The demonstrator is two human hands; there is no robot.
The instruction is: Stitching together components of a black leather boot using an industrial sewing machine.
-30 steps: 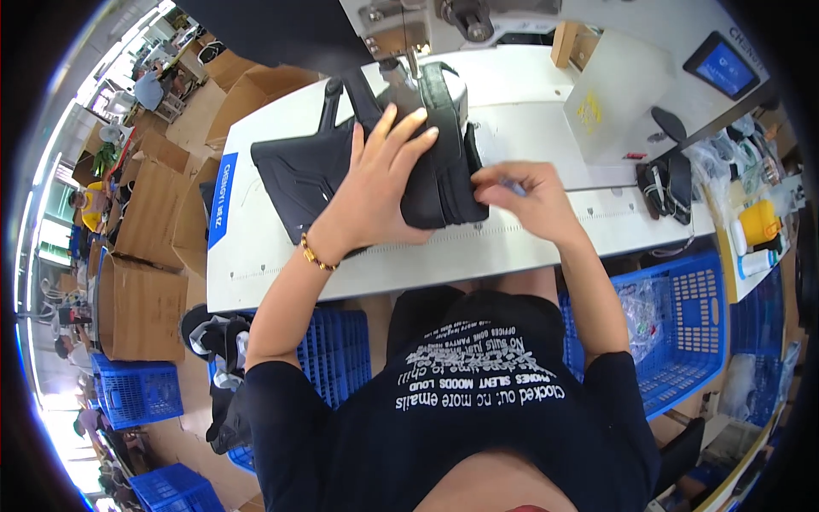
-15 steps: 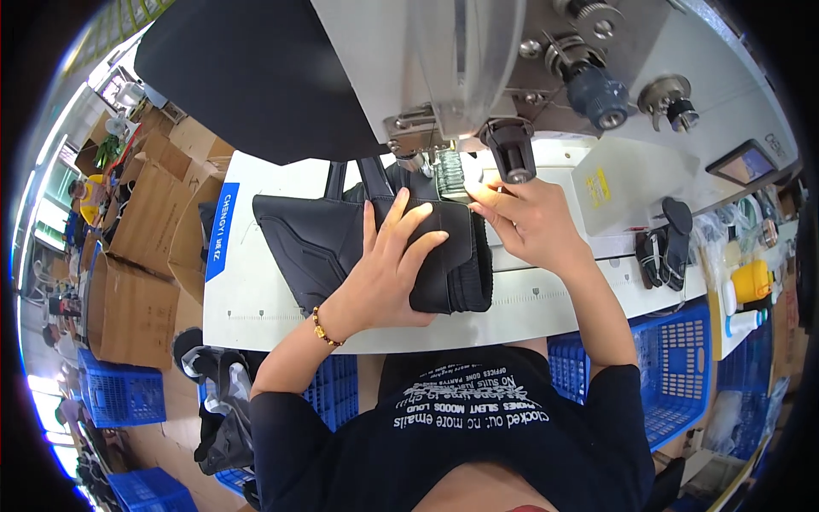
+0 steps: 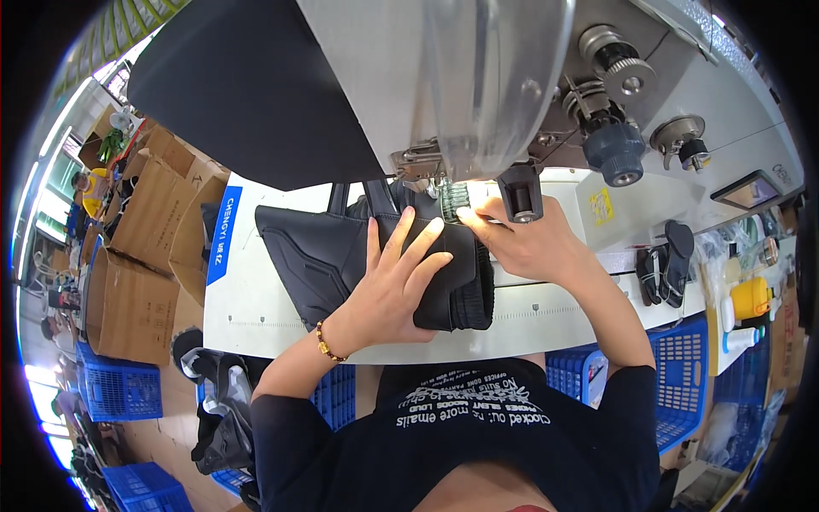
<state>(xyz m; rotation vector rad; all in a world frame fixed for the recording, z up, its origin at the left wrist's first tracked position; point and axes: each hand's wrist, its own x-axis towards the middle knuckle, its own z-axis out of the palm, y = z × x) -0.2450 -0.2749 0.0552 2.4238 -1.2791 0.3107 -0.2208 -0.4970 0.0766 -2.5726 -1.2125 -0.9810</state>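
A black sewn piece (image 3: 320, 256), with raised seams, straps at its far side and a ribbed edge at the right, lies under the head of a sewing machine (image 3: 426, 94). My left hand (image 3: 388, 286) rests on it with the fingers spread and the thumb near its front edge. Beside the lit presser foot (image 3: 437, 189), my right hand (image 3: 525, 239) is closed at the piece's far right edge, the index fingertip close to the needle area. The right thumb is mostly hidden. A clear ribbed guard (image 3: 455, 203) partly covers the stitching spot.
The white machine table (image 3: 256, 316) has a ruler strip along it. A black strap bundle (image 3: 667, 264) lies at the right. Blue crates (image 3: 678, 375) flank my lap, dark pieces (image 3: 223, 410) are heaped at the left, and cardboard boxes (image 3: 132, 299) stand beyond.
The view has shifted a little, so the machine head appears lower and larger. My right fingers have moved slightly along the piece's edge; my left hand stays spread on it.
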